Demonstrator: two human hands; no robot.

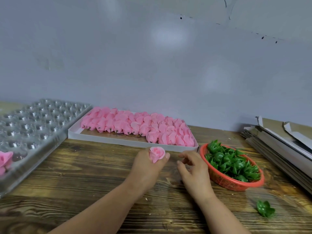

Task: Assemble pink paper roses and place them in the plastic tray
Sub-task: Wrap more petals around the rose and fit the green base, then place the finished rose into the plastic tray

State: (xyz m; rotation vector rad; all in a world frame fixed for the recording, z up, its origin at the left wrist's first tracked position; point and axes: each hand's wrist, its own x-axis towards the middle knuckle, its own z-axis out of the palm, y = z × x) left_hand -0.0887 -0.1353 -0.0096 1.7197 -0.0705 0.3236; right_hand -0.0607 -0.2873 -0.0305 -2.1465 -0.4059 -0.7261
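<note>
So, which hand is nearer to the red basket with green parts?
The right hand. It hovers just left of the red basket, almost at its rim. The left hand is farther left, holding a pink rose.

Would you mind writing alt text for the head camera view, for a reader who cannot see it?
A person's left hand holds a pink paper rose above a wooden table, while the empty right hand hovers beside a red basket of green plastic calyxes. Behind sits a white box of pink flower heads; a clear plastic tray lies left.
</note>
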